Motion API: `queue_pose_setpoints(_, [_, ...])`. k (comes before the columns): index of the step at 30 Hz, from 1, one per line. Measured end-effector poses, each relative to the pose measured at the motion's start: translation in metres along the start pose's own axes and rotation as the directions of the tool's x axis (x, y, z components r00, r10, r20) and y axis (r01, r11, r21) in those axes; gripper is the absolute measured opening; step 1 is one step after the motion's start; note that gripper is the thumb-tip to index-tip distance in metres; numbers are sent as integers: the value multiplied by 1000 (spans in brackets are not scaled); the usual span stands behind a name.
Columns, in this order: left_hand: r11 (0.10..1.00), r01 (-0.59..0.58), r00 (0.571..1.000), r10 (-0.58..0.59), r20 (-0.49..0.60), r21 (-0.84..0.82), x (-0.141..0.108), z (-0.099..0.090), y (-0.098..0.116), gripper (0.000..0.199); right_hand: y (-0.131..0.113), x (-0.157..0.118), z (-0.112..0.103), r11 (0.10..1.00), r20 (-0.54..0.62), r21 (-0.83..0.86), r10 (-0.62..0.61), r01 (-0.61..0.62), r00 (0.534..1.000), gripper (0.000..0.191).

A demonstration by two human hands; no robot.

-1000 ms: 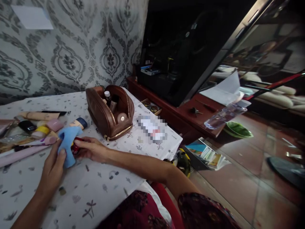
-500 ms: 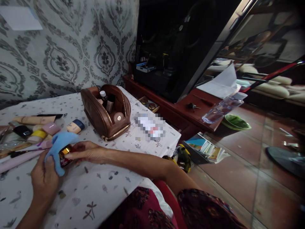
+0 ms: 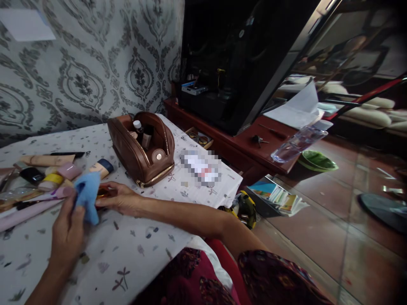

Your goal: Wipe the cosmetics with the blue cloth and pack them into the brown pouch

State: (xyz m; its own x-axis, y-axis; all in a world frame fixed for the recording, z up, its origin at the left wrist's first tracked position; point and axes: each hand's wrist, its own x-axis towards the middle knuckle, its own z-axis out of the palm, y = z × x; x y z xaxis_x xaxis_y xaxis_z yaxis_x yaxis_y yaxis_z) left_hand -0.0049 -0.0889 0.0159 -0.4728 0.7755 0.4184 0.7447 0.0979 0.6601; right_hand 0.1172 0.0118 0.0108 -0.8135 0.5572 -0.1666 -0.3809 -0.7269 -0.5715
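Note:
My left hand point(image 3: 68, 226) is closed on a light blue cloth point(image 3: 89, 195), which hangs from the fingers over the table. Just right of it, my right hand point(image 3: 119, 198) grips a small dark red jar with a gold band point(image 3: 102, 194); the cloth and my fingers cover most of it. Beyond my hands stands a brown toiletry bag point(image 3: 136, 163), unzipped, with a white-capped bottle point(image 3: 137, 126) and other small containers inside. A navy-and-beige container point(image 3: 103, 168) lies between the bag and my hands.
Several cosmetic tubes and bottles, among them a yellow-banded jar point(image 3: 52, 180) and a pink tube point(image 3: 28, 214), crowd the left of the white patterned tablecloth point(image 3: 159, 228). On the red-brown cabinet point(image 3: 243, 140) to the right lie keys point(image 3: 259, 140) and a clear plastic bottle point(image 3: 300, 142).
Both hands have shifted slightly, the left one moving right with the cloth. The cloth now hangs in front of the jar, hiding more of it.

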Motion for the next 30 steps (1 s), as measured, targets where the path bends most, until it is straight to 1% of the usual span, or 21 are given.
queue_pose_setpoints(1, [999, -37, 998, 36, 43, 23, 0, 2, 1, 81, 1, 2, -1, 1000, -9, 15, -6, 6, 1000, 81])
queue_pose_setpoints(3, [994, -77, 993, 69, 99, 75, 1, 5, 3, 102, 3, 3, -3, 1000, -18, 19, 4, -4, 1000, 79])
queue_pose_setpoints(4, [992, -85, 991, 75, 110, 94, 1, 5, 5, 108, 3, 3, -3, 1000, -16, 4, 14, -14, 1000, 76])
queue_pose_setpoints(5, [992, -77, 992, 66, 107, 104, 2, 4, 6, 109, 2, 2, -3, 999, -1, -19, 26, -26, 1000, 72])
queue_pose_setpoints(7, [994, -36, 996, 26, 88, 108, 4, 1, 6, 101, 1, 0, -3, 995, 72, -83, 64, -58, 995, 65])
queue_pose_setpoints(9, [994, 0, 998, -6, 60, 110, 4, -3, 5, 93, -1, -1, -4, 989, 144, -135, 82, -63, 986, 64])
queue_pose_setpoints(11, [992, 14, 999, -18, 36, 122, 5, -6, 4, 88, -2, -1, -4, 986, 171, -164, 71, -43, 983, 63])
queue_pose_setpoints(12, [992, 7, 1000, -10, 30, 125, 5, -7, 3, 87, -3, 0, -4, 984, 158, -175, 53, -25, 986, 61])
queue_pose_setpoints(14, [992, -35, 999, 32, 29, 119, 4, -8, 2, 81, -3, 0, -5, 980, 114, -198, 10, 13, 993, 56])
queue_pose_setpoints(16, [991, -94, 995, 91, 33, 99, 4, -7, 2, 72, -3, 0, -6, 975, 95, -218, -11, 32, 995, 55])
queue_pose_setpoints(18, [987, -133, 991, 132, 19, 85, 3, -7, 1, 62, -2, 1, -8, 978, 110, -208, 1, 22, 994, 53])
queue_pose_setpoints(21, [979, -190, 980, 194, -48, 79, 2, -5, -2, 53, -1, 2, -10, 988, 113, -152, 22, -5, 993, 48])
queue_pose_setpoints(23, [958, -275, 955, 281, -97, 79, 2, -4, -7, 47, 1, 2, -11, 993, 117, -120, 15, -1, 993, 50])
queue_pose_setpoints(25, [926, -364, 917, 375, -133, 103, 1, -4, -11, 41, 1, 1, -11, 994, 137, -105, 14, 1, 990, 53])
queue_pose_setpoints(27, [894, -426, 883, 445, -152, 140, 1, -4, -12, 39, 1, 0, -10, 995, 152, -95, 20, -5, 988, 55])
queue_pose_setpoints(29, [882, -445, 873, 466, -144, 157, 1, -4, -10, 44, 0, -1, -8, 997, 141, -74, 21, -10, 990, 59])
queue_pose_setpoints(30, [883, -441, 878, 461, -127, 157, 1, -4, -9, 49, -1, -1, -7, 998, 130, -61, 19, -11, 991, 62])
